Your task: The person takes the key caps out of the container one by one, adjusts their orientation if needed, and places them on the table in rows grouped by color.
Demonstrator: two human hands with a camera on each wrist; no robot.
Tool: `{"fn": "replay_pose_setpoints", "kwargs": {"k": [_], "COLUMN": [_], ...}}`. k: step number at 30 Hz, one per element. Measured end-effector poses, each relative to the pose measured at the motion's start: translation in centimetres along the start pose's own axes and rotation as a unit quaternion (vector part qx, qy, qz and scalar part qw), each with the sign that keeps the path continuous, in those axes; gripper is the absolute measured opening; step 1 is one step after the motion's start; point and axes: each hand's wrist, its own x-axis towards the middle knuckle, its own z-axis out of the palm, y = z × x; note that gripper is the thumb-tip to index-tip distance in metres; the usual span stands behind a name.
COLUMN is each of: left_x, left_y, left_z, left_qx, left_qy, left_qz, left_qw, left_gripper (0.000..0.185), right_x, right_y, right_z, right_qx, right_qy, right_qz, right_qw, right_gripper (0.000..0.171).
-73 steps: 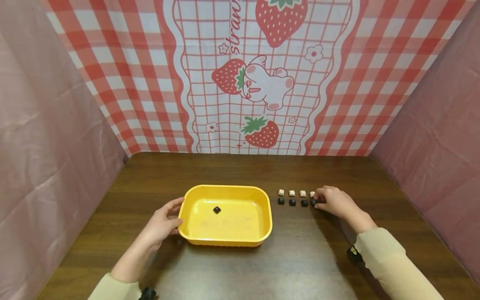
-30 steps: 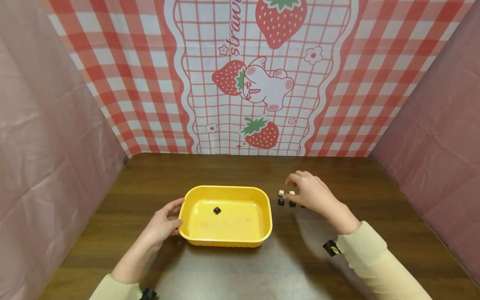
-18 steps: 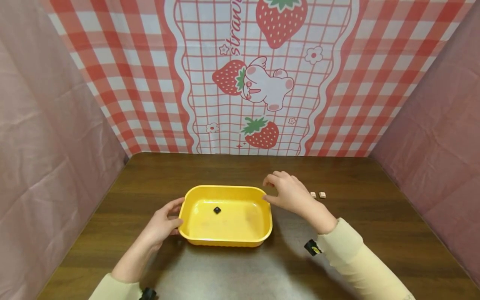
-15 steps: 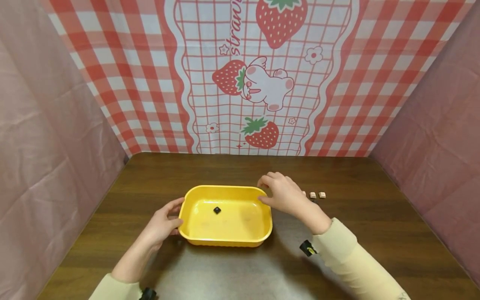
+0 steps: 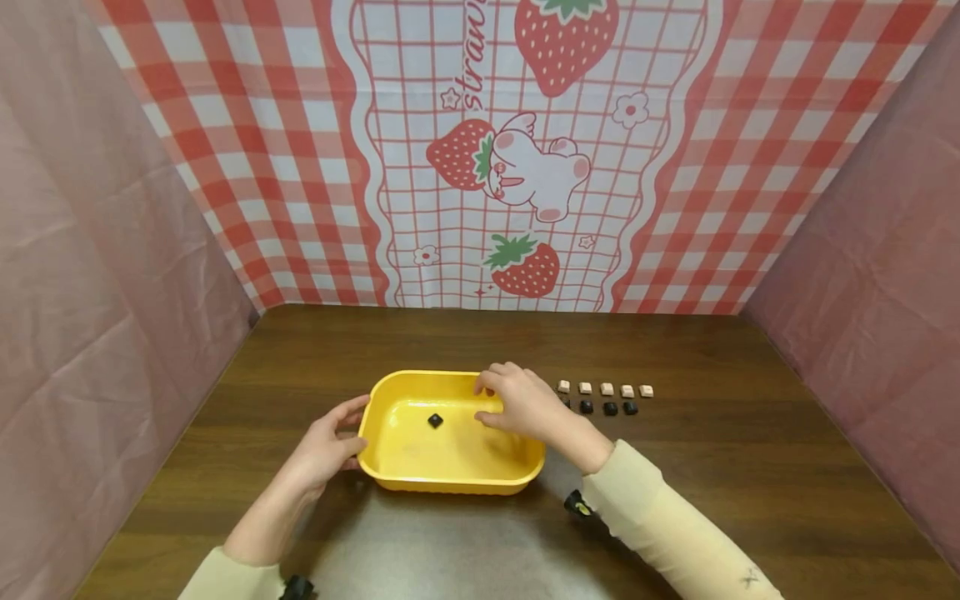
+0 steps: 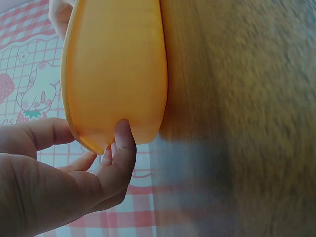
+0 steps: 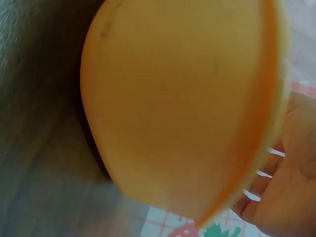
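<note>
A yellow plastic tray stands on the wooden table with one black keycap lying inside it. My left hand holds the tray's left end, thumb and fingers at the rim; the left wrist view shows fingertips against its outer wall. Over the tray's right part hovers my right hand, its thumb and index finger bent and apart, with nothing visible between them. To the tray's right, white keycaps form a back row and black keycaps a front row. My right hand partly covers the leftmost black one.
The brown wooden table extends around the tray. A red-checked strawberry cloth hangs behind it, and pink fabric encloses the sides. Black wrist devices sit at both sleeves.
My right hand has moved left from the far right keycaps, over the rows, to above the tray. The left hand, the tray and the keycap in it have stayed put.
</note>
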Motion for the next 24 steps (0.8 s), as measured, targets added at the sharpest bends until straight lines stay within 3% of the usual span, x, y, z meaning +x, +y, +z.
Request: {"fn": "replay_pose_setpoints", "kwargs": {"k": [10, 24], "left_x": [0.0, 0.0], "left_y": [0.0, 0.0], "left_z": [0.0, -0.1], "left_qx": [-0.008, -0.007], "left_qy": [-0.002, -0.005], "left_qz": [0.004, 0.007], "left_qw": [1.0000, 0.9999], "left_gripper": [0.061, 0.061], "right_x": [1.4, 2.6], "right_y": [-0.7, -1.3], "right_z": [1.9, 4.4], "right_qx": [0.010, -0.027], "right_qy": [-0.016, -0.080], "right_qz": [-0.047, -0.056], "right_qw": [0.999, 0.995], "right_gripper": [0.028, 0.033]}}
